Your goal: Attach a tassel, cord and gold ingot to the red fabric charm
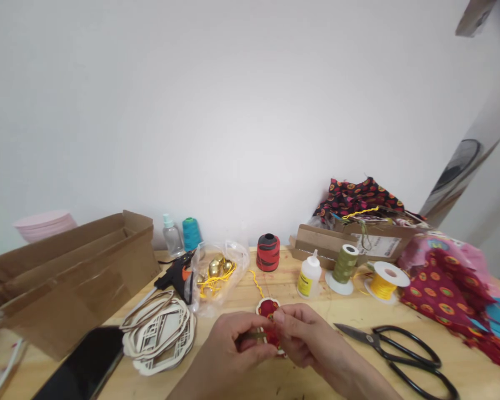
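Both hands meet low in the middle of the view over the wooden table (300, 289). My left hand (227, 350) and my right hand (304, 339) pinch a small red fabric-covered ornament (269, 311) with a pale rim between their fingertips. A thin yellow cord (256, 282) runs from the ornament's top toward the back. Just left of the hands lies a stack of pale wooden cut-out frames (160, 333). Black scissors (404, 353) lie to the right of my right hand.
A black glue gun (175, 273), a clear bag of gold bells (216, 271), a red thread spool (268, 252), a white glue bottle (309, 275), olive (344, 265) and yellow spools (384, 282) stand behind. An open cardboard box (66, 278) and a phone (83, 364) are left; patterned fabric (450, 289) is right.
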`<state>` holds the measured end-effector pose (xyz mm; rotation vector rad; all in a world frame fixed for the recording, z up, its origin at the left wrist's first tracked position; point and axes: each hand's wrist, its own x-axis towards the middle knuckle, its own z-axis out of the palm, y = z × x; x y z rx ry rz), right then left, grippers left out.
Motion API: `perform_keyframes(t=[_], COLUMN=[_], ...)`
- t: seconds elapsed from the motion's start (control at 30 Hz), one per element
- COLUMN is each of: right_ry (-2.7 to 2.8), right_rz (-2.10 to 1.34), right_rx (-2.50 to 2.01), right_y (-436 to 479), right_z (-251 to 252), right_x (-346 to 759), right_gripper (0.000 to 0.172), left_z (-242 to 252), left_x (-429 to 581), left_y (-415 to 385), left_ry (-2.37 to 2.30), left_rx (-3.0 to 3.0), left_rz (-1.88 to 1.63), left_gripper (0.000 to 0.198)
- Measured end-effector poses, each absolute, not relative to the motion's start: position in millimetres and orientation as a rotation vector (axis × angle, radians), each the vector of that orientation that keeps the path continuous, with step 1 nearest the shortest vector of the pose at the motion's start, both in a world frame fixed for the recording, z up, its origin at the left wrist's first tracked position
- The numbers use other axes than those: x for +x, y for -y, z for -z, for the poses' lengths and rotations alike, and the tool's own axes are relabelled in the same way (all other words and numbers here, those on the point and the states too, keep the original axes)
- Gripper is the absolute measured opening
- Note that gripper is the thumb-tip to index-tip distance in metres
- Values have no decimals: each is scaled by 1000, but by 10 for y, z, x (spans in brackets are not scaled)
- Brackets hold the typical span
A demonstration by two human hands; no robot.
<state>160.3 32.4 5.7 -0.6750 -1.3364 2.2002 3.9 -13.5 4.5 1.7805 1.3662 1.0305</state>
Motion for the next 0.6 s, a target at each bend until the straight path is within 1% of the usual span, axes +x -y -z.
perform_keyframes(t=[0.07,0.2,0.27,0.37,0.47,0.53,0.6], right_ry=[1343,1306,1215,1033,982,1047,1129], right_rz=[-2184,-2199,-2277,-2408,-2403,-2332,-2235], right_rx=[-681,-625,-559,-454,-413,-415,-446], right_y=[-322,-307,-295,-282,-286,-296,-306], right_z=[-53,-20,6,44,59,45,14], right_x=[1602,1583,1566,1543,1536,1542,1551], right_gripper=[36,33,33,39,40,38,36], left_z=[-57,-84,-92,-98,-91,-80,-70], left_x=[44,65,81,103,108,100,85], left_y=[141,169,187,193,176,165,164], left_ry=[-1337,-1264,-1220,-1184,-1222,-1276,-1333], left_rx=[1890,1959,1925,1871,1849,1828,1816], left_rz=[-1064,-1203,-1289,-1388,-1367,-1293,-1223], left_gripper=[13,18,17,16,15,12,14])
